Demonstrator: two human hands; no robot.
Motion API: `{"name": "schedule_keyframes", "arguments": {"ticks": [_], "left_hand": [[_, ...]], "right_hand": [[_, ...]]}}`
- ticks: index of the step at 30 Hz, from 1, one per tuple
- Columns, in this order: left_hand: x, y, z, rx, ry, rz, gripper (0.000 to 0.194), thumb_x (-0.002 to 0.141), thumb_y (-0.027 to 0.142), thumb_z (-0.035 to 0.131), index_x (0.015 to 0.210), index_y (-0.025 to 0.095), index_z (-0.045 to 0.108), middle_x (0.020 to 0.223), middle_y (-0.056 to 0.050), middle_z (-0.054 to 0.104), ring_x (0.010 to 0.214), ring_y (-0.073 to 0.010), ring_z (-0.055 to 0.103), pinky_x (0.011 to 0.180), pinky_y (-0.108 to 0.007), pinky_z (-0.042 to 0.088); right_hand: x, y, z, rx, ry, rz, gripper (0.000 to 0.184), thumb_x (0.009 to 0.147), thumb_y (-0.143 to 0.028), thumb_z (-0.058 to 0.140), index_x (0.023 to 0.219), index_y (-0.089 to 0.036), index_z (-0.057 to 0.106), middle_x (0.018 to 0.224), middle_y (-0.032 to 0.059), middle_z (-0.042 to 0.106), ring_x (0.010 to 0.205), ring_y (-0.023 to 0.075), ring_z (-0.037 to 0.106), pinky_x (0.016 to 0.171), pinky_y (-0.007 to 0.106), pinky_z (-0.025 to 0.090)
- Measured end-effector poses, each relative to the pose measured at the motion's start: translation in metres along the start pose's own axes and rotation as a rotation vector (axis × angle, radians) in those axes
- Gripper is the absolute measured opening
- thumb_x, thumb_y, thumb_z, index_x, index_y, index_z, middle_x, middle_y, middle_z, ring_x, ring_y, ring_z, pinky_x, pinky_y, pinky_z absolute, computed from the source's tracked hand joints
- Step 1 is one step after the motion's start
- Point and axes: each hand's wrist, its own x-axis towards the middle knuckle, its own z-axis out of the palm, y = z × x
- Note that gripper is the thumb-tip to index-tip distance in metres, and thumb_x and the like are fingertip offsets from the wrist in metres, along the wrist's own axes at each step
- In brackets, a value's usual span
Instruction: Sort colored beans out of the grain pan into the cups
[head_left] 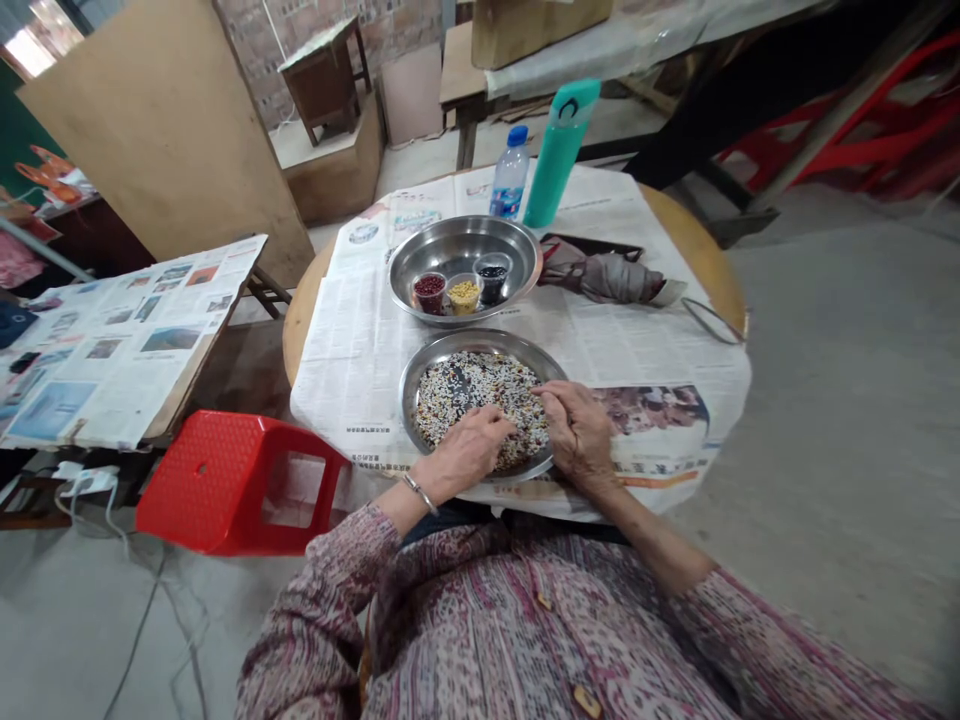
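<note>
So, main risk: spill. Shallow steel plate (487, 342) carries a full layer of mixed grains (472, 400), black, white and tan, and both hands are on it. Left hand (465, 452), bangle at the wrist, has its fingers curled down, tips buried in the mix; can't tell if it's pinching anything. Right hand (574, 430) is loosely spread at the plate's right side, fingers over grains and rim. Pressure on that rim could tip the plate; a fast sweep could throw grains onto the newspaper (352, 400), where they'd be hard to spot against the print. Steel basin (450, 232) just beyond holds three small cups (463, 295) of red, yellow and black grains; a knock could spill them. Plate sits near the edge of the round wooden table (709, 260).
</note>
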Motion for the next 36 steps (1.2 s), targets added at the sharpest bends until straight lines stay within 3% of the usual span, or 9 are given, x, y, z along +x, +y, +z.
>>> {"name": "schedule_keyframes", "arguments": {"ticks": [4, 8, 11, 14, 17, 24, 27, 33, 36], "left_hand": [[0.02, -0.011, -0.006, 0.164, 0.132, -0.026, 0.03, 0.094, 0.004, 0.047, 0.113, 0.018, 0.065, 0.12, -0.009, 0.061, 0.111, -0.0239, 0.055, 0.1, -0.04, 0.051], [0.029, -0.024, -0.016, 0.211, 0.268, -0.253, 0.028, 0.095, 0.02, 0.06, 0.122, 0.019, 0.062, 0.136, -0.012, 0.056, 0.118, -0.0293, 0.05, 0.099, -0.044, 0.05], [0.029, -0.029, -0.016, 0.164, 0.224, -0.269, 0.041, 0.091, 0.034, 0.07, 0.128, 0.021, 0.059, 0.137, -0.012, 0.055, 0.12, -0.0312, 0.051, 0.099, -0.046, 0.051], [0.027, -0.03, -0.012, 0.094, 0.115, -0.146, 0.023, 0.094, 0.019, 0.062, 0.117, 0.022, 0.065, 0.118, -0.007, 0.062, 0.11, -0.0234, 0.058, 0.101, -0.039, 0.051], [0.018, -0.031, -0.014, 0.125, 0.09, -0.144, 0.03, 0.092, 0.001, 0.05, 0.107, 0.021, 0.068, 0.104, -0.005, 0.065, 0.1, -0.0199, 0.061, 0.099, -0.036, 0.052], [-0.026, -0.039, -0.029, 0.136, 0.245, -0.123, 0.029, 0.095, 0.003, 0.047, 0.109, 0.022, 0.065, 0.106, -0.005, 0.068, 0.101, -0.02, 0.062, 0.094, -0.036, 0.054], [-0.043, -0.042, -0.028, 0.092, 0.373, -0.116, 0.016, 0.102, 0.018, 0.049, 0.103, 0.021, 0.065, 0.096, -0.005, 0.068, 0.092, -0.0204, 0.062, 0.089, -0.037, 0.054], [-0.057, -0.045, -0.012, -0.05, 0.572, -0.001, 0.018, 0.102, 0.017, 0.047, 0.091, 0.019, 0.06, 0.076, 0.0, 0.064, 0.076, -0.0164, 0.06, 0.099, -0.039, 0.049], [-0.057, -0.045, -0.006, -0.05, 0.63, -0.032, 0.023, 0.101, 0.015, 0.044, 0.082, 0.02, 0.055, 0.071, 0.0, 0.059, 0.072, -0.0159, 0.058, 0.092, -0.037, 0.049]], "right_hand": [[0.0, 0.0, 0.0, -0.003, -0.001, -0.017, 0.03, 0.1, -0.039, 0.045, 0.093, -0.023, 0.069, 0.095, 0.0083, 0.071, 0.095, 0.0247, 0.066, 0.091, 0.043, 0.052], [0.001, -0.001, 0.0, -0.003, 0.0, -0.018, 0.029, 0.1, -0.037, 0.046, 0.094, -0.023, 0.07, 0.095, 0.0087, 0.071, 0.096, 0.025, 0.066, 0.091, 0.044, 0.052], [0.001, -0.003, 0.0, 0.001, -0.001, -0.012, 0.029, 0.1, -0.037, 0.046, 0.094, -0.023, 0.07, 0.095, 0.0086, 0.071, 0.096, 0.0254, 0.066, 0.092, 0.045, 0.052], [0.001, -0.004, -0.001, 0.004, -0.004, -0.012, 0.028, 0.1, -0.036, 0.046, 0.094, -0.023, 0.07, 0.095, 0.0087, 0.071, 0.097, 0.0253, 0.066, 0.092, 0.044, 0.052], [0.0, -0.004, -0.002, -0.004, -0.011, -0.009, 0.027, 0.1, -0.035, 0.046, 0.095, -0.023, 0.07, 0.097, 0.0085, 0.072, 0.098, 0.0254, 0.066, 0.092, 0.044, 0.052], [0.002, -0.005, -0.01, -0.146, -0.101, -0.123, 0.02, 0.098, -0.03, 0.051, 0.099, -0.023, 0.07, 0.1, 0.008, 0.073, 0.098, 0.0256, 0.066, 0.096, 0.047, 0.048], [0.012, -0.016, -0.025, -0.269, -0.266, -0.276, 0.012, 0.094, -0.029, 0.06, 0.098, -0.024, 0.071, 0.1, 0.0071, 0.073, 0.099, 0.0257, 0.064, 0.101, 0.048, 0.043], [0.028, -0.046, -0.024, -0.172, -1.071, -0.573, 0.021, 0.095, -0.016, 0.054, 0.084, -0.024, 0.07, 0.084, 0.0029, 0.07, 0.083, 0.0194, 0.059, 0.078, 0.034, 0.042], [0.027, -0.049, 0.002, -0.182, -1.127, -0.641, 0.021, 0.096, -0.016, 0.054, 0.086, -0.024, 0.07, 0.085, 0.003, 0.069, 0.085, 0.0197, 0.057, 0.076, 0.034, 0.04]]}}
